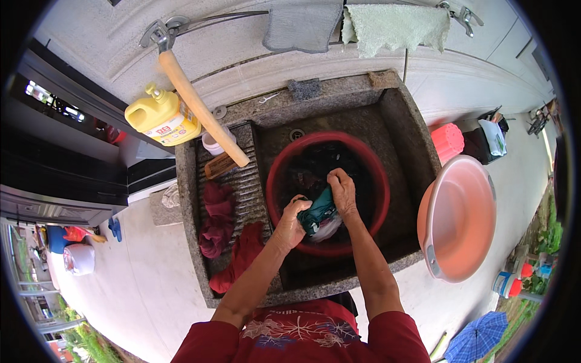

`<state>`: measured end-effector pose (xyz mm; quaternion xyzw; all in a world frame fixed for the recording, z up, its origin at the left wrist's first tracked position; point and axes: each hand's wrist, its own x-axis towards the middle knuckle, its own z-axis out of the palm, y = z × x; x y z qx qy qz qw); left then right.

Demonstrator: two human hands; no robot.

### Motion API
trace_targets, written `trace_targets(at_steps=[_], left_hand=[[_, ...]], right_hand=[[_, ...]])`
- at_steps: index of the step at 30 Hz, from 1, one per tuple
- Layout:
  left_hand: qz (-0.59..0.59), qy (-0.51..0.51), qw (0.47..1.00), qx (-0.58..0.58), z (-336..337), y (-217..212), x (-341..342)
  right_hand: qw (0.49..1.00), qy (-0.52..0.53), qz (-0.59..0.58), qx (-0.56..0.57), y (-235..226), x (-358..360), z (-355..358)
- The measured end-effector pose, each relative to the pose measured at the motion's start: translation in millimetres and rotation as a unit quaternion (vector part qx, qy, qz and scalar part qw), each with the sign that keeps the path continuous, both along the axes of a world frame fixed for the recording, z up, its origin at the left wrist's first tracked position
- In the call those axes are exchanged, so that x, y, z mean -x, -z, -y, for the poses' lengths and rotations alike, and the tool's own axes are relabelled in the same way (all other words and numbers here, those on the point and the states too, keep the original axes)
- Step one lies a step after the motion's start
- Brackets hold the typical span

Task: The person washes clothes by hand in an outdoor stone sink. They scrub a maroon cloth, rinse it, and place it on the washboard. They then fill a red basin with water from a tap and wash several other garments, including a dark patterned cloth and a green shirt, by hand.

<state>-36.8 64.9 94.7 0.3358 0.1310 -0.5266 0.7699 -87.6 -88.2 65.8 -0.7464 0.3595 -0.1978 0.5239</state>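
Note:
Both my hands are over a red basin [383,181] of dark water and clothes. A wet green cloth [317,212] is bunched between them, its pale part hanging toward the basin's near rim. My left hand [292,222] is closed round the cloth's left end. Opposite it, my right hand [343,190] grips the upper right end with curled fingers. The basin stands in a stone sink [407,151]. Dark red garments [216,221] lie on the ribbed washboard [249,181] at the sink's left, with a brighter red cloth [241,257] nearer me.
A yellow pump jug [162,119], a wooden-handled tool [203,109] and a brush [220,165] are at the sink's upper left. On the right a large pink basin [461,221] leans by the sink. Towels [396,27] hang on the wall; an umbrella [478,339] lies at lower right.

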Motion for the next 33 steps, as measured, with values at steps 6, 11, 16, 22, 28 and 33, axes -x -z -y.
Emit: trace_targets(at_steps=[6, 11, 16, 22, 28, 33], left_hand=[[0.159, -0.017, 0.98, -0.118, -28, 14, -39], [0.193, 0.013, 0.969, -0.154, -29, 15, -30], [0.358, 0.071, 0.903, -0.226, -36, 16, -22], [0.594, -0.032, 0.73, -0.336, -40, 50, -19], [0.544, 0.055, 0.82, -0.17, -39, 30, -20], [0.286, -0.06, 0.955, 0.055, -30, -28, -19]], right_hand=[[0.932, -0.145, 0.043, -0.328, -29, 48, 3], [0.959, -0.193, -0.088, -0.191, -19, 56, -14], [0.972, -0.081, 0.027, -0.217, -4, 68, -20], [0.966, -0.104, 0.198, 0.127, -84, 50, -70], [0.969, -0.039, 0.222, 0.097, -119, 51, -75], [0.911, 0.164, 0.329, -0.186, -97, 51, -40]])
